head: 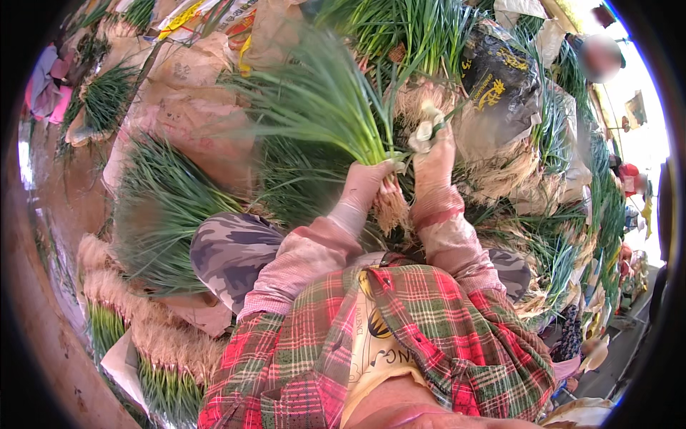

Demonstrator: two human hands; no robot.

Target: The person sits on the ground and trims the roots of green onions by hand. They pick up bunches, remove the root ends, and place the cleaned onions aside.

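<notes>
My left hand grips a bunch of green onions just above the bulbs. The leaves fan up to the left and are blurred at their tips. Pale pinkish bulbs and a tuft of roots hang below the fist. My right hand is close by on the right, its fingers bent and partly covered in white wraps. A thin green strip shows at those fingers; whether they pinch it is not clear. Under the bunch, more green onions lie in a heap between my knees.
Piled green onions lie ahead, beside a black printed bag. Left are a pale sack and a loose leafy pile. Rooted bundles stand in rows at lower left. Other people appear at the right and far left.
</notes>
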